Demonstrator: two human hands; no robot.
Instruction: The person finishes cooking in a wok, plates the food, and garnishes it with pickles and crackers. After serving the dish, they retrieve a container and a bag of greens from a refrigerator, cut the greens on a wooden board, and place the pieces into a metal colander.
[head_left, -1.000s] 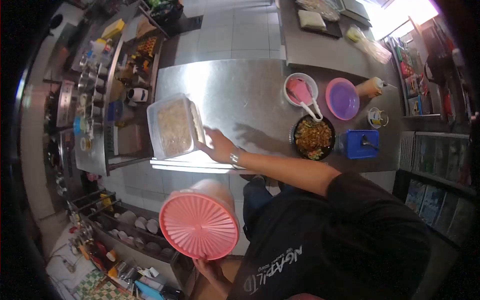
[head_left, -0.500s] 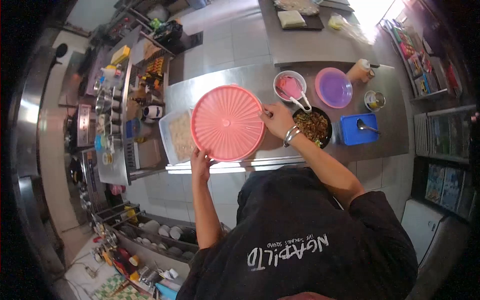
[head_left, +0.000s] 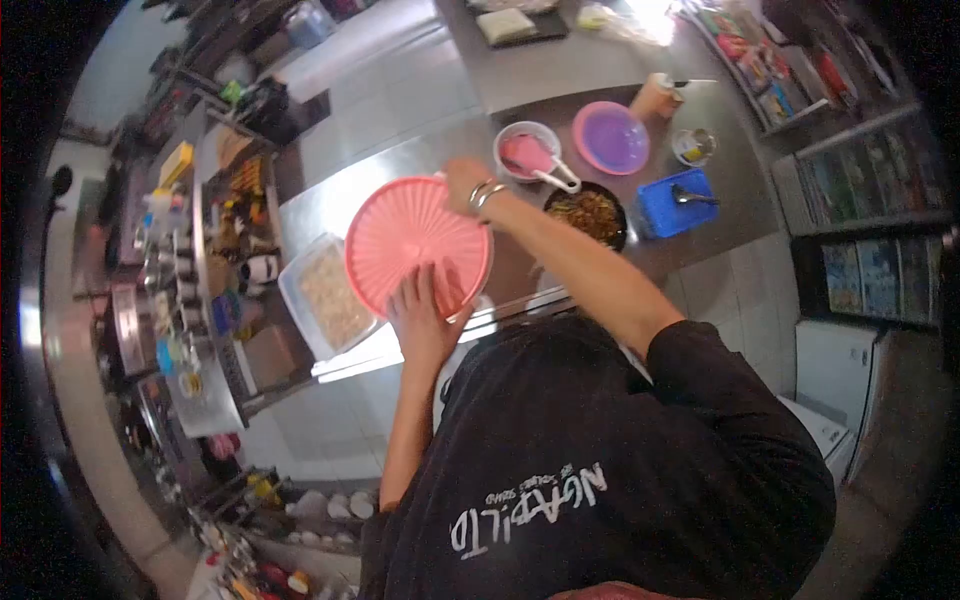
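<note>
The motion-blurred part of my view is the right hand (head_left: 465,187): its fingers sit at the far right rim of the round pink lid (head_left: 400,235), and I cannot tell whether they pinch that rim or only press on it. The lid hides nearly all of the tub below it, so I make out only a sliver of pale wall, and not how deeply the lid is seated. My left hand (head_left: 425,320) is unclenched, fingers spread over the lid's near half; half a second ago it was at the near rim. The right hand was at the right rim then and has since gone round toward the far side. Left of my grip, the clear rectangular container (head_left: 325,298) of pale food lies close by the lid, its near corner by the steel counter's (head_left: 350,190) front edge. Beyond the lid I have bare steel to move over. Right of my grip it is tighter: the white bowl (head_left: 527,152) with a white-handled utensil (head_left: 556,179) is near the right hand, and the right forearm partly covers the black pan of cooked food (head_left: 592,217).
</note>
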